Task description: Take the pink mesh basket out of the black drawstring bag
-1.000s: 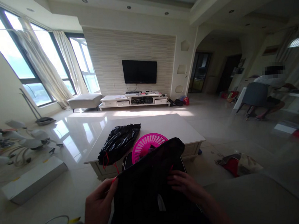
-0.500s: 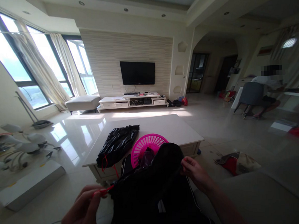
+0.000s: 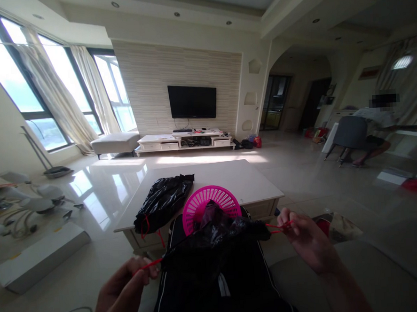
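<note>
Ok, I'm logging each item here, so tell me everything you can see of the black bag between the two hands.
The black bag looks like thin, glossy, crinkled plastic with its mouth gathered shut. A red drawstring leaves each side: the left hand pinches one end, the right hand the other, both drawn outward. The bag sits low in front of the person, on a dark surface with white piping, just ahead of a pink basket.

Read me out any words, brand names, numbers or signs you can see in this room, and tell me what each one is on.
There is no text that can be read.
TV: dark screen, no logo legible.
Black bag held by its red drawstrings in the left hand and right hand: no print visible.
Pink basket: no label.
Items on the TV stand: too small and blurred to read.
</note>
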Tool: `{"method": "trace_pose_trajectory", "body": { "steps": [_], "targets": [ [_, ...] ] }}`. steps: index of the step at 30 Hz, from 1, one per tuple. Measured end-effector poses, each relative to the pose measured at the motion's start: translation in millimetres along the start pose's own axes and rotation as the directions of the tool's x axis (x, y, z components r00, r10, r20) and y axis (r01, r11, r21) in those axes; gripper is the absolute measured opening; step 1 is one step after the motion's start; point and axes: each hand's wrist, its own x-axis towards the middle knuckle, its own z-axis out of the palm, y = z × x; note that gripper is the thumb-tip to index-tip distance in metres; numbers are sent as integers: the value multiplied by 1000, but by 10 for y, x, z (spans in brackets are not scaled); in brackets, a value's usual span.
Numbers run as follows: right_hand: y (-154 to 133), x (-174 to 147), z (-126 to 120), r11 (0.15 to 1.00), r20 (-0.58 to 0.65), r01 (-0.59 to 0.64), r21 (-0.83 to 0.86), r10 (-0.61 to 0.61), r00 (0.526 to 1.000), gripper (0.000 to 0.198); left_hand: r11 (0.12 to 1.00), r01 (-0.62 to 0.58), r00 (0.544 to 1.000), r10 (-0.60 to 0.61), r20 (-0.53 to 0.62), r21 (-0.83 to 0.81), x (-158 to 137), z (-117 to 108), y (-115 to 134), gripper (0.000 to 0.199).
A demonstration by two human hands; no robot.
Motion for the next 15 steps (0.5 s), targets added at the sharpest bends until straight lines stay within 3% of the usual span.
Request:
{"method": "trace_pose_trajectory", "body": {
  "steps": [3, 6, 9, 12, 13, 15],
  "targets": [
    [-68, 22, -71, 1000, -58, 21, -24, -22, 998, 52, 981, 184, 969, -171, 177, -58, -40, 4, -2, 50],
    [-86, 57, -173, 998, -102, 23, -65, -29, 994, 45, 946, 313, 931, -323, 170, 84, -73, 5, 10, 53],
    [-81, 61, -242, 994, -114, 7, -105, -19, 993, 44, 926, 369, 915, -377, 146, 79, -59, 26, 29, 58],
    [-50, 39, -266, 985, -45, -106, -138, 101, 994, 43, 901, 427, 880, -433, 192, 77, -68, -17, -20, 62],
    [-29, 32, -269, 976, -21, -147, -161, 145, 989, 42, 902, 424, 884, -431, 179, 79, -97, -63, -57, 61],
    [30, 25, -270, 951, 11, -205, -231, 213, 977, 44, 937, 345, 933, -349, 84, 59, -203, -200, -149, 57]
  ]
}}
